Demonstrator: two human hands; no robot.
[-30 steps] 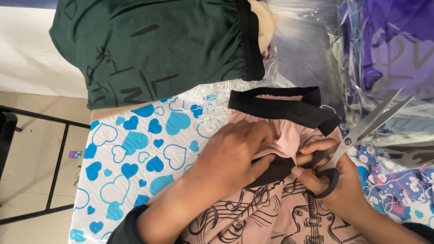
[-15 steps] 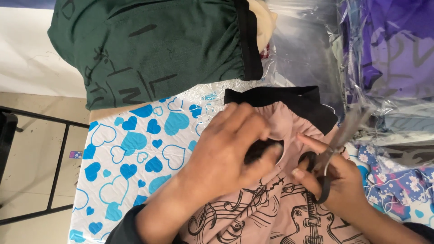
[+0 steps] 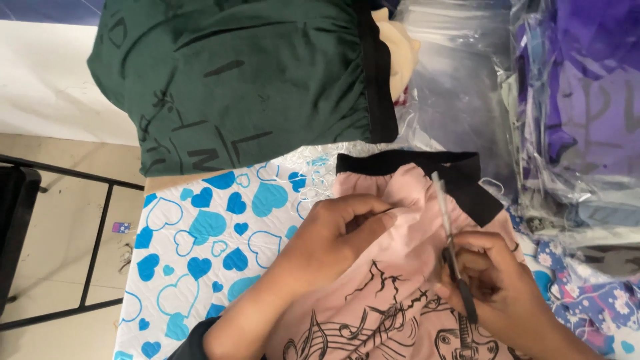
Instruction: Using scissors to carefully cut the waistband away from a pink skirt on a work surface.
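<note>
Nearest, at the bottom edge, the pink garment (image 3: 400, 267) with its black guitar-and-music-note print lies flat on the white cloth (image 3: 200, 233) with blue hearts, its length running from the person out toward the far side. Both hands rest on it. The left hand (image 3: 333, 233) lies palm down on the left half of the pink fabric, fingers loosely curled and pressing the cloth flat — it holds nothing else. The right hand (image 3: 493, 280) sits just right of it, closed around the black handles of a pair of scissors (image 3: 450, 240). The thin blades look nearly closed and point away from the person, lying along the garment's length and reaching up to its black waistband (image 3: 467, 183).

That waistband runs across the scene, left to right, so the blades meet it roughly crosswise — and the right hand is the one nearer to it.

Farther off, a folded dark green garment (image 3: 247, 73) lies to the far left, and purple clothes in clear plastic bags (image 3: 580, 100) are stacked to the far right.
</note>
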